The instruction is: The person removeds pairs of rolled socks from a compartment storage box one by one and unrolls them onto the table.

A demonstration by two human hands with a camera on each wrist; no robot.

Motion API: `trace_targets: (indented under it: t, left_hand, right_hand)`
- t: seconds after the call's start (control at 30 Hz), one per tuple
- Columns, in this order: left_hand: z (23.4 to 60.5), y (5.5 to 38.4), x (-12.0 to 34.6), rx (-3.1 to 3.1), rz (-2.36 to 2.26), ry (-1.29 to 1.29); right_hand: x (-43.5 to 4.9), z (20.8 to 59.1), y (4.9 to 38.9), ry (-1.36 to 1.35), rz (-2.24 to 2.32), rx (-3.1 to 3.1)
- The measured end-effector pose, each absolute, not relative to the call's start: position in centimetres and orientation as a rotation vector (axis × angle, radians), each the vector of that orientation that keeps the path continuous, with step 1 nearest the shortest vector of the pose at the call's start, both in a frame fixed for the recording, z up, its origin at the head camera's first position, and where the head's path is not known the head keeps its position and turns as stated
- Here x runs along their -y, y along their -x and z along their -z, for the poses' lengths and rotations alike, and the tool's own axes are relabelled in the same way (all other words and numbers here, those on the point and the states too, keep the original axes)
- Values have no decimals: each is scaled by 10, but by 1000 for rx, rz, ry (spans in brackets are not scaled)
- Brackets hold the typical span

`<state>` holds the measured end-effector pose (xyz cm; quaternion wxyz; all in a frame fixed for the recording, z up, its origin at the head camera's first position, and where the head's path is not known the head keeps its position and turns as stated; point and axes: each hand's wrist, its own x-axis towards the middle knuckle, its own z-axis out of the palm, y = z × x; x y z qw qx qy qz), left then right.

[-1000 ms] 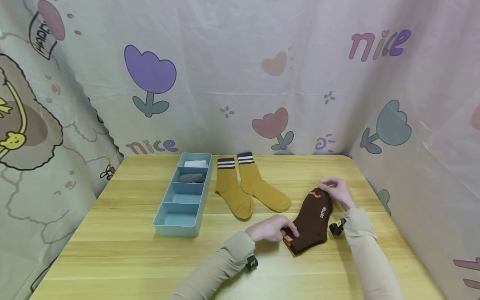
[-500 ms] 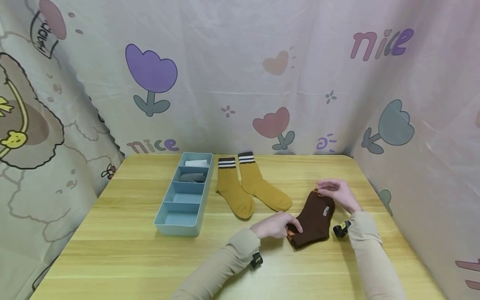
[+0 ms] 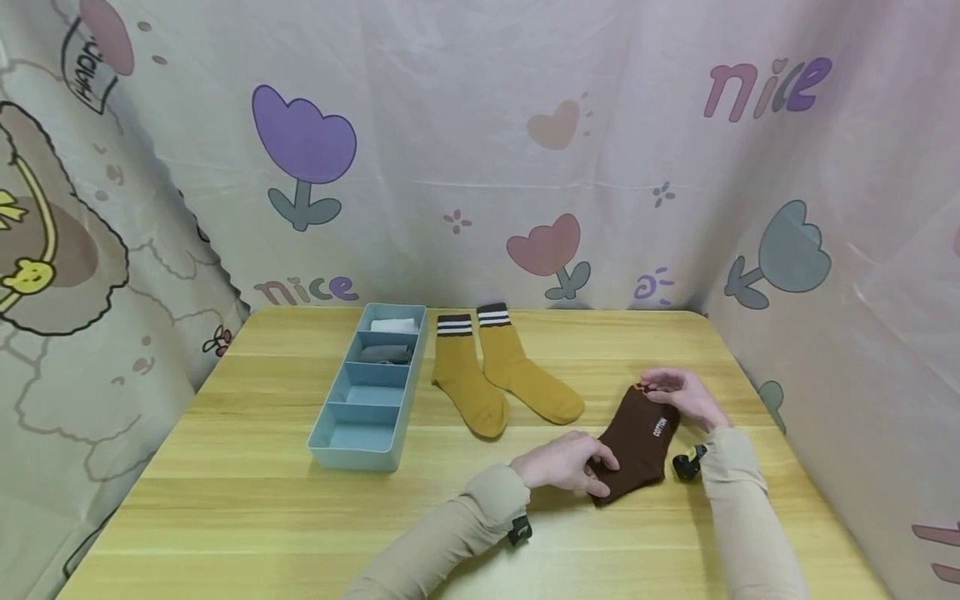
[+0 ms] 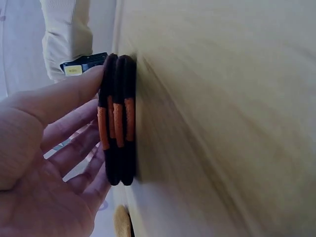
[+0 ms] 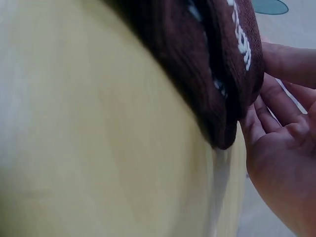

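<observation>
Brown socks (image 3: 633, 450) have slid rightward on the table (image 3: 225, 500); left hand (image 3: 558, 463), thumb and fingers apart, touches their cuffs (image 4: 118, 121); right hand (image 3: 686, 400) touches their far end, pinch unclear. Blue organizer (image 3: 356, 459) holds white bundle (image 3: 393, 326) and grey bundle (image 3: 385, 354) in its two farthest compartments.

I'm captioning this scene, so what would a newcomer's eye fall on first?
Probably the two mustard socks, lying flat near the head view's centre. Next, the dark brown socks to their right, touched by the left hand and right hand. The blue divided tray stands left.
</observation>
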<state>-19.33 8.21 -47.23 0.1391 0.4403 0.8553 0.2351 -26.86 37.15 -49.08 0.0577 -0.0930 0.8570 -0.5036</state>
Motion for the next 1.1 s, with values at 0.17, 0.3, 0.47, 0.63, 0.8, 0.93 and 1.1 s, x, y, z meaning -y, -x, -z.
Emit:
trace_targets:
  t: [0.17, 0.3, 0.47, 0.63, 0.8, 0.93, 1.1]
  left_hand:
    - [475, 199, -94, -2492, -669, -1259]
    - [477, 205, -102, -2558, -634, -1274]
    - [479, 212, -115, -2725, -532, -1309]
    - [482, 223, -128, -2945, -382, -1242]
    - [480, 233, -134, -3045, -156, -1147]
    - [477, 235, -140, -3010, -10, -1005]
    - [472, 240, -144, -2928, -63, -723]
  right_hand:
    - [-384, 490, 264, 229, 1627, -2565]
    - [-398, 491, 257, 129, 1751, -2558]
    - [-415, 495, 247, 2, 1866, -2600]
    - [-419, 497, 242, -67, 1847, -2671]
    - [-420, 495, 239, -203, 1698, -2807]
    - [-421, 491, 238, -327, 1536, -2868]
    - [-418, 488, 236, -332, 1392, -2923]
